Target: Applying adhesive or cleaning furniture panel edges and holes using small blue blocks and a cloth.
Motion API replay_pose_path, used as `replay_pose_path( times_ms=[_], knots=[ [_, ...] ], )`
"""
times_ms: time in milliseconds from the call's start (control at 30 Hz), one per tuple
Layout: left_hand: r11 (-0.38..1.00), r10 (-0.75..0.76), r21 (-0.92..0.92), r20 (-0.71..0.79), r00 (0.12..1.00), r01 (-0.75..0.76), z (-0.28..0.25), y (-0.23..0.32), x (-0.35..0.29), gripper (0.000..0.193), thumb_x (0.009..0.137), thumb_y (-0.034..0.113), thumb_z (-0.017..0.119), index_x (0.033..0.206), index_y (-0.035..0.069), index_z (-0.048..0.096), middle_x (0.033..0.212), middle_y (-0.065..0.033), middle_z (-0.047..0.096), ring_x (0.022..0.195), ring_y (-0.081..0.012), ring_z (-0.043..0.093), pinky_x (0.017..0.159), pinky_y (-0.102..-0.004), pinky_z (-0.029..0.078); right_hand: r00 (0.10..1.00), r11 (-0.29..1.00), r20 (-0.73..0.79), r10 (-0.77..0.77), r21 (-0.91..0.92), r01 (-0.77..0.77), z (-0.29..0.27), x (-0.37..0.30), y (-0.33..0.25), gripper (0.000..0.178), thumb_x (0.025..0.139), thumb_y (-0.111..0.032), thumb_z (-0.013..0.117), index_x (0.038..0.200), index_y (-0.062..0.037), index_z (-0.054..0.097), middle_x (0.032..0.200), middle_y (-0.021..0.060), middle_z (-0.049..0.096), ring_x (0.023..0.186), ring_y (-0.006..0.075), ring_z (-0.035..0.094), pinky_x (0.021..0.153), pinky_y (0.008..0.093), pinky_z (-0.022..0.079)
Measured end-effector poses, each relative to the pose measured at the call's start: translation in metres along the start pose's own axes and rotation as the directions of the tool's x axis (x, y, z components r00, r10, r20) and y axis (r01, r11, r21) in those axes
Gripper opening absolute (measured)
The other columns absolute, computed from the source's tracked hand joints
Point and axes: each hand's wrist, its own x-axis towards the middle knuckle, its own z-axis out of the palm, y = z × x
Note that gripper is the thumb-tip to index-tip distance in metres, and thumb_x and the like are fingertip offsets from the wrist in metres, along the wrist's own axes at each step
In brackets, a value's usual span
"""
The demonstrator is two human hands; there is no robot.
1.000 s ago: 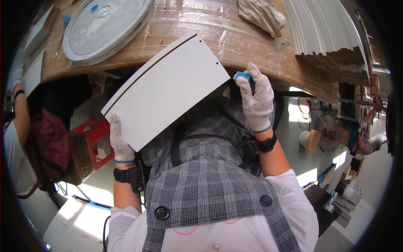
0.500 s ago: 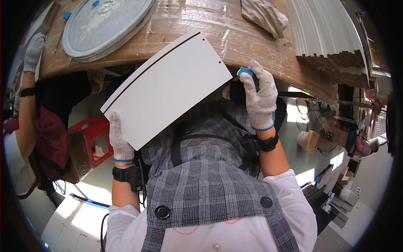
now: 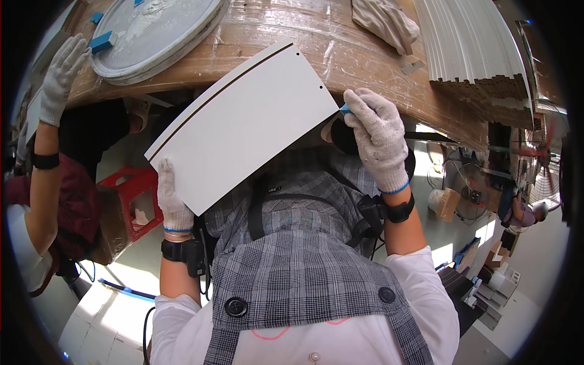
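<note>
A white board point(image 3: 243, 128) with a dark groove along one long edge and two small holes at its far right end lies slanted, from over my lap to the table edge. My left hand point(image 3: 172, 198), in a knitted white glove, is closed on the board's near left corner, thumb on its top face. My gloved right hand point(image 3: 378, 131) pinches a small blue block point(image 3: 345, 109) at the board's right corner; the fingers cover most of the block. Whether the block touches the board's edge I cannot tell.
A round grey lid point(image 3: 164, 36) with white paste rests on the wrapped table point(image 3: 274, 24). A co-worker's gloved hand point(image 3: 61, 79) holds another blue block point(image 3: 103, 41) by it. White boards point(image 3: 471, 42) are stacked at the right, near a cloth point(image 3: 386, 24). A red stool point(image 3: 131, 204) stands left.
My right hand has turned and brought the blue block in to the board's right corner. The board has barely shifted. The co-worker's hand has moved right, its blue block now over the lid's rim.
</note>
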Motion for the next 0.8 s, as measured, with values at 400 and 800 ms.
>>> replay_pose_path(
  times_ms=[400, 800],
  knots=[
    [-0.158, -0.418, -0.873, 0.483, 0.77, 0.462, -0.003, 0.029, 0.024, 0.048, 0.1, 0.027, 0.046, 0.137, -0.003, 0.041, 0.133, -0.0194, 0.051, 0.121, -0.0279, 0.053, 0.102, -0.0373, 0.045, 1.0, 0.996, -0.008, -0.025, -0.084, 0.024, 0.003, -0.002, 0.0, 0.05, 0.073, 0.006, 0.066, 0.119, -0.0119, 0.064, 0.106, 0.0112, 0.062, 0.091, 0.0271, 0.06, 0.078, 0.0357, 0.052],
    [0.689, -0.248, -0.643, 0.223, 0.943, 0.334, 0.002, 0.022, 0.018, 0.049, 0.1, 0.025, 0.048, 0.139, -0.003, 0.037, 0.134, -0.0177, 0.051, 0.121, -0.0242, 0.052, 0.105, -0.0349, 0.042, 0.998, 0.991, -0.058, 0.02, -0.134, -0.027, -0.005, -0.009, -0.002, 0.037, 0.084, -0.002, 0.066, 0.12, -0.0114, 0.065, 0.113, 0.0121, 0.062, 0.107, 0.0246, 0.059, 0.09, 0.0345, 0.049]
  ],
)
